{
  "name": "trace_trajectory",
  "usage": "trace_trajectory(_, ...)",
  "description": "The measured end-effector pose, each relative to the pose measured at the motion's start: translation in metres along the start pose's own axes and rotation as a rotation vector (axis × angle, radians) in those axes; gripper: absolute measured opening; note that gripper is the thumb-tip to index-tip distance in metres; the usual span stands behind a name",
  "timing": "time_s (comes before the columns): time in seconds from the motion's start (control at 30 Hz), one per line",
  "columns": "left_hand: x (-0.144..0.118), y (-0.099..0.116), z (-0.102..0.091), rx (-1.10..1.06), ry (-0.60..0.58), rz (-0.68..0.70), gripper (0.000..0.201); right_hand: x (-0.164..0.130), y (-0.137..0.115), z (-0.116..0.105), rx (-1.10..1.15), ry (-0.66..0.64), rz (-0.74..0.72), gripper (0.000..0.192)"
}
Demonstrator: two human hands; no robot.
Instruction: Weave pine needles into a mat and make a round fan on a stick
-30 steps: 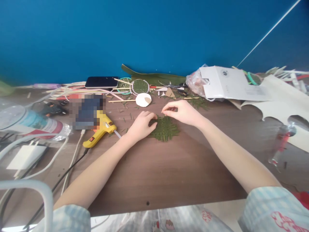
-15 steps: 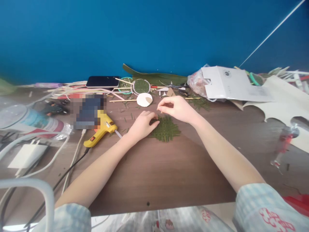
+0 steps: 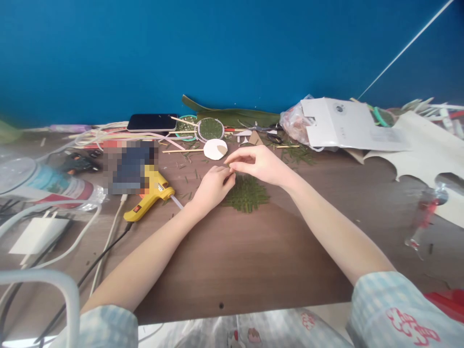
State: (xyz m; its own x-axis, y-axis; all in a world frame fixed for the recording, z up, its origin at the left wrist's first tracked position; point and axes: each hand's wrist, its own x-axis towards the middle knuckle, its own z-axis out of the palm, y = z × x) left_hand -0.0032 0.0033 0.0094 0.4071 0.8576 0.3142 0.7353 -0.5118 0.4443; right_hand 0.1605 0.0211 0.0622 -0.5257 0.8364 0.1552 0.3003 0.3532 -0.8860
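A small green woven leaf mat [image 3: 248, 195] lies on the brown table [image 3: 232, 261] in the middle. My left hand [image 3: 212, 186] rests at the mat's upper left corner, fingers curled onto its edge. My right hand [image 3: 255, 163] hovers just above the same corner, thumb and forefinger pinched together right beside my left fingertips. A thin leaf strip seems to be between them, but it is too small to tell for sure.
A yellow glue gun [image 3: 150, 195] with its cable lies left of the mat. Behind are a white disc [image 3: 215, 149], a round woven hoop [image 3: 210, 128], a black phone [image 3: 151, 122], long leaves, a white paper bag [image 3: 348, 123] and sticks. Bottles and chargers crowd the left side.
My right hand has moved left, from over the mat's top edge to meet my left fingertips. My left hand has lifted its fingers slightly at the corner.
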Motion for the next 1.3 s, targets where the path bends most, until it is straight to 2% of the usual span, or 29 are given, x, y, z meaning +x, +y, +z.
trace_trajectory(0.1, 0.000, 0.001, -0.002, -0.005, -0.016, -0.017, 0.022, 0.001, 0.005, -0.003, 0.028, 0.022, 0.044, 0.021)
trace_trajectory(0.2, 0.001, 0.001, -0.004, -0.017, -0.024, -0.028, 0.025, 0.003, 0.016, -0.004, -0.170, 0.103, 0.033, 0.017)
trace_trajectory(0.3, 0.001, 0.001, -0.005, -0.027, -0.025, -0.031, 0.025, 0.004, 0.029, -0.002, -0.437, 0.015, 0.049, 0.011)
trace_trajectory(0.43, 0.000, 0.001, -0.005, -0.038, -0.024, -0.035, 0.024, 0.003, 0.037, 0.002, -0.582, -0.089, 0.106, 0.019)
trace_trajectory(0.97, 0.000, 0.002, -0.006, -0.050, -0.047, -0.060, 0.025, 0.002, 0.036, 0.007, -0.597, -0.131, 0.133, 0.017)
trace_trajectory(1.3, 0.001, 0.000, -0.006, -0.067, -0.050, -0.079, 0.024, 0.002, 0.036, 0.005, -0.506, -0.140, 0.103, 0.012)
